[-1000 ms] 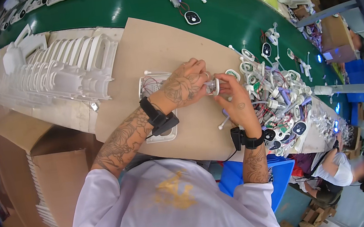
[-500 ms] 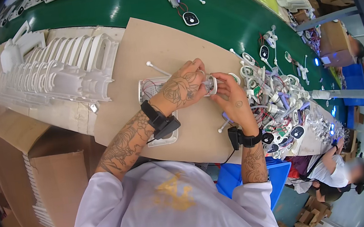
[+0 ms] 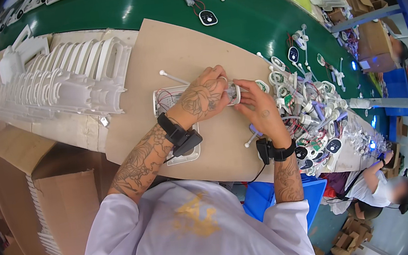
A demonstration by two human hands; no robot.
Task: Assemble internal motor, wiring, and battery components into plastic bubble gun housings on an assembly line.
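Observation:
Over a brown cardboard sheet (image 3: 177, 43), my two hands meet around a small round clear part with a white ring (image 3: 233, 94). My left hand (image 3: 205, 95) is closed on its left side, fingers bent over it. From the right, the fingertips and thumb of my right hand (image 3: 259, 107) pinch its rim. Beneath my left wrist lies a white plastic housing (image 3: 195, 155) with thin red wires, partly covered by my forearm. A white tube with a knobbed end (image 3: 174, 76) sticks out beyond my left hand.
A heap of pump-and-wire assemblies (image 3: 310, 113) lies just right of my right hand. White plastic shells (image 3: 68, 75) stand in rows at left, above an open carton (image 3: 43, 200). Beyond runs a green conveyor belt (image 3: 146, 3). A blue bin (image 3: 260, 200) sits below; a person (image 3: 377, 187) is at right.
My right wrist has shifted slightly to the right while both hands stay on the clear part. The assembly on the green belt has moved a little to the left.

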